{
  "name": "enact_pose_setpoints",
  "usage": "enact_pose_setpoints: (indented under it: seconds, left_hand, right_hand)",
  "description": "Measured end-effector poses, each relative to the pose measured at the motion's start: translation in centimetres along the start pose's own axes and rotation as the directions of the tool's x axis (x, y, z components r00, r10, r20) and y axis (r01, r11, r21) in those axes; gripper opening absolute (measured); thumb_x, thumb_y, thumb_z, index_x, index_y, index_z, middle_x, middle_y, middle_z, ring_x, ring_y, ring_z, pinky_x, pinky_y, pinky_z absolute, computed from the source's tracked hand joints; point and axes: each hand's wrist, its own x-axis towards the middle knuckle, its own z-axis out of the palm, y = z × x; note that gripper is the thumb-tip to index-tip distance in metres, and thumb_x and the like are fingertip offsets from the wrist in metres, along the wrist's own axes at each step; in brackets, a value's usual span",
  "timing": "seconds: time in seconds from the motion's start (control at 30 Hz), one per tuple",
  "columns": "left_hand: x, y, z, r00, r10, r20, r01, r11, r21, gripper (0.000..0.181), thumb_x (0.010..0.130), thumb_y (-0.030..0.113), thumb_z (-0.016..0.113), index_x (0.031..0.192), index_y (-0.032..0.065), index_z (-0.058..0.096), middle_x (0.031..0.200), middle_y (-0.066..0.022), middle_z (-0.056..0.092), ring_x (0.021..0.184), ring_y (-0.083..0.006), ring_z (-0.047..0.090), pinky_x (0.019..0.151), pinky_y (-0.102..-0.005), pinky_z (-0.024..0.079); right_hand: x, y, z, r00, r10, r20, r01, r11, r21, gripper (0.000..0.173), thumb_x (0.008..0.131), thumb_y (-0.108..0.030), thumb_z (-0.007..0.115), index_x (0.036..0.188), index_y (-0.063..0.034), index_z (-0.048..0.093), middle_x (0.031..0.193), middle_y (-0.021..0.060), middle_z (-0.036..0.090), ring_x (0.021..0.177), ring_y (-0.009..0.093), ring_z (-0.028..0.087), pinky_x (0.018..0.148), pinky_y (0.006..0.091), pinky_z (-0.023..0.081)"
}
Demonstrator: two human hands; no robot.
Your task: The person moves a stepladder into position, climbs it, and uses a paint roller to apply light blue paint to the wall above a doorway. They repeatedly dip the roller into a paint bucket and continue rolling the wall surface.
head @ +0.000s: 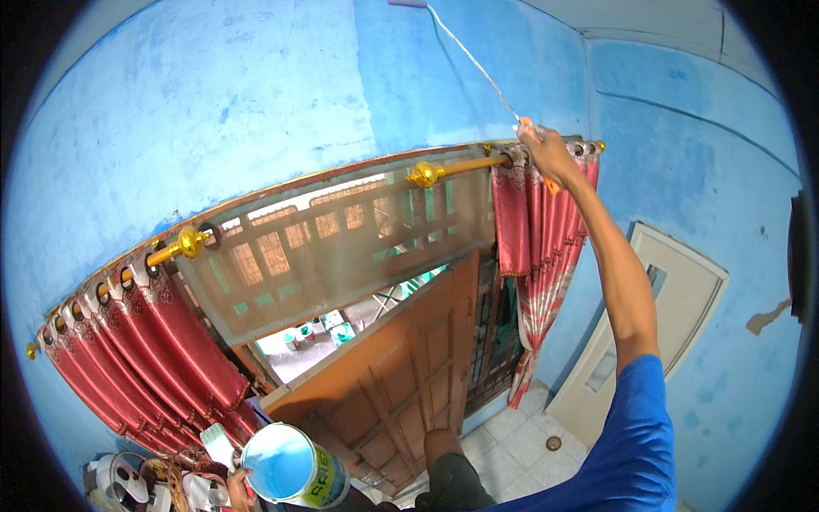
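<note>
My right hand [547, 150] is raised at the upper right and grips the orange handle of a paint roller [475, 62]. The roller's long thin frame reaches up to a purple roller sleeve [407, 2] at the top edge, against the blue wall [256, 77]. Low on the left, my left hand [240, 490] holds a paintbrush [219, 446] with pale bristles pointing up. Its fingers are against the side of a paint bucket [281, 462]; whether they also carry it is hidden. Light blue paint coats the inside of the bucket, which bears a label.
An orange-brown wooden door [384, 365] stands ajar below a screened transom [345, 237]. Red curtains [147, 345] hang from gold rods [457, 168] on both sides. A white panel [640, 320] leans at the right wall. Baskets and household items [153, 483] crowd the lower left.
</note>
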Motion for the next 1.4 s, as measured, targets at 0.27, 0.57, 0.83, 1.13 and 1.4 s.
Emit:
enact_pose_setpoints:
  seconds: [0.27,0.57,0.83,1.13,1.4]
  left_hand:
    - [0.5,0.2,0.6,0.999,0.010,-0.037,-0.011,0.999,-0.032,0.033,0.064,0.003,0.050,0.092,-0.0129,0.057,0.080,-0.0169,0.063,0.068,-0.0247,0.062,0.064,-0.0319,0.052]
    - [2.0,-0.5,0.4,1.000,0.011,-0.028,-0.011,1.000,-0.003,0.027,0.063,0.001,0.050,0.085,-0.0126,0.058,0.076,-0.0171,0.063,0.065,-0.0262,0.062,0.061,-0.0344,0.053]
    - [2.7,-0.6,2.3,1.000,0.002,0.010,-0.001,0.995,-0.104,0.028,0.062,-0.003,0.049,0.088,-0.0128,0.056,0.082,-0.0192,0.063,0.066,-0.0273,0.062,0.061,-0.0356,0.053]
    - [2.3,-0.5,1.3,0.999,0.028,0.025,-0.026,0.994,-0.106,0.035,0.063,-0.001,0.049,0.094,-0.0151,0.055,0.085,-0.0214,0.062,0.068,-0.0276,0.063,0.065,-0.0353,0.053]
    - [0.0,0.7,2.5,1.000,-0.016,-0.021,0.012,0.988,-0.152,0.022,0.063,-0.001,0.051,0.082,-0.0111,0.058,0.073,-0.0156,0.061,0.061,-0.0245,0.060,0.058,-0.0325,0.050]
  right_hand:
    - [6.5,-8.2,-1.0,0.961,0.198,0.192,-0.237,0.949,0.206,0.039,0.085,-0.039,0.055,0.082,-0.0001,0.056,0.057,0.0083,0.053,0.043,0.015,0.050,0.040,0.0317,0.041]
    - [0.2,-2.9,2.0,0.998,-0.015,0.064,0.015,1.000,-0.004,0.038,0.087,-0.037,0.053,0.093,0.0006,0.056,0.056,0.0089,0.054,0.047,0.016,0.056,0.043,0.0322,0.045]
    - [-16.0,-1.8,1.2,0.988,0.038,0.151,-0.051,0.995,0.086,0.030,0.088,-0.027,0.054,0.102,-0.0005,0.055,0.078,0.0221,0.062,0.076,0.034,0.064,0.067,0.0386,0.048]
    - [-21.0,-2.2,-1.0,0.936,0.209,0.283,-0.231,0.972,0.047,0.034,0.087,-0.026,0.055,0.106,0.0017,0.055,0.086,0.0233,0.062,0.085,0.034,0.063,0.073,0.0378,0.048]
    - [-9.6,-4.4,-0.6,0.984,0.084,0.156,-0.083,0.996,-0.013,0.032,0.087,-0.031,0.055,0.095,-0.0004,0.058,0.073,0.0176,0.061,0.070,0.027,0.062,0.066,0.0391,0.048]
